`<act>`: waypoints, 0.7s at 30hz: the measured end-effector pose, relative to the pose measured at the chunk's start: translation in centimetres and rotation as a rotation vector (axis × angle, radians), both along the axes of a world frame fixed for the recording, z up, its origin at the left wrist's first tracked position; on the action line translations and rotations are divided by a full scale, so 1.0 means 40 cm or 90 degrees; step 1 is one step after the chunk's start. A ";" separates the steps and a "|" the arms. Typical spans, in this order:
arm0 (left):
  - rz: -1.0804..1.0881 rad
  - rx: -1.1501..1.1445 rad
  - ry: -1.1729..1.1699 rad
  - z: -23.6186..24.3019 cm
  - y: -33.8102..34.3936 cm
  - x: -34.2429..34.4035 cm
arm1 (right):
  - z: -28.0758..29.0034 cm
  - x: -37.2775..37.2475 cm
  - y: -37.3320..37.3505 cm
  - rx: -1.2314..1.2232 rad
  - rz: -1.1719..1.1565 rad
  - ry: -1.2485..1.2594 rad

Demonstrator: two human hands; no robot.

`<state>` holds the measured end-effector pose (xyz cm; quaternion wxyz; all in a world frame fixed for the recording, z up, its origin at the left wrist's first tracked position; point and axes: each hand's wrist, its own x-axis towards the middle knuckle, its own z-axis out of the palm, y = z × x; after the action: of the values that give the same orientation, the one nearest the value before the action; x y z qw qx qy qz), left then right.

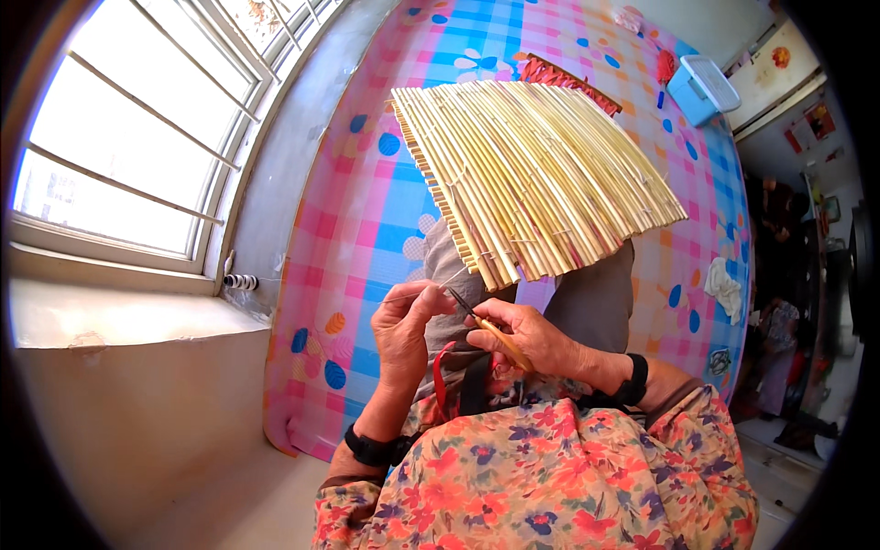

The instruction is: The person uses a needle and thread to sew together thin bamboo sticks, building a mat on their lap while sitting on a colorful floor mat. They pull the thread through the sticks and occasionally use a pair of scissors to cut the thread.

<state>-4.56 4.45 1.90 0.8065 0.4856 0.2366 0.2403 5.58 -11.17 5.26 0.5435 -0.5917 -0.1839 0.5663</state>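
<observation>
Across my lap lies a mat of pale yellow reed stalks [541, 174], bound side by side with thin string. At its near left corner my left hand [403, 321] is closed, pinching a thin string [453, 277] that runs up to the mat's edge. My right hand [541, 344] grips a pair of scissors [511, 348] with yellowish handles. The dark blades point up and left, close to the string and my left fingertips. Whether the blades touch the string cannot be made out.
I sit on a pink and blue checked cover [339, 266]. Beyond the mat lies a red item with a brown edge [568, 81]. A blue lidded box [701, 90] stands far right, with a white cloth [723, 289] nearer. Spools [241, 282] rest by the barred window [128, 137].
</observation>
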 end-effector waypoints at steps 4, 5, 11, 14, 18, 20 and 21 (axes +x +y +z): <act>0.012 -0.027 -0.014 -0.009 -0.002 0.001 | 0.014 0.007 0.008 -0.009 0.012 -0.015; 0.006 -0.036 -0.024 -0.006 -0.004 0.002 | 0.007 0.011 0.019 -0.004 0.014 -0.038; 0.006 -0.020 -0.018 -0.014 -0.001 -0.004 | 0.000 0.010 0.049 0.009 0.028 -0.074; 0.013 -0.017 -0.012 -0.014 -0.004 -0.001 | -0.003 0.012 0.053 0.022 0.023 -0.113; 0.018 -0.013 -0.001 -0.013 -0.001 -0.002 | -0.002 0.013 0.060 0.003 0.036 -0.154; 0.021 -0.001 0.003 -0.010 -0.001 -0.002 | -0.029 0.002 0.064 0.054 0.010 -0.188; 0.023 0.005 0.006 -0.009 -0.001 -0.002 | -0.039 -0.001 0.066 0.079 -0.002 -0.204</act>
<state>-4.62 4.39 1.53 0.7991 0.4853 0.2481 0.2537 5.54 -8.55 3.72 0.5438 -0.6401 -0.3019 0.4511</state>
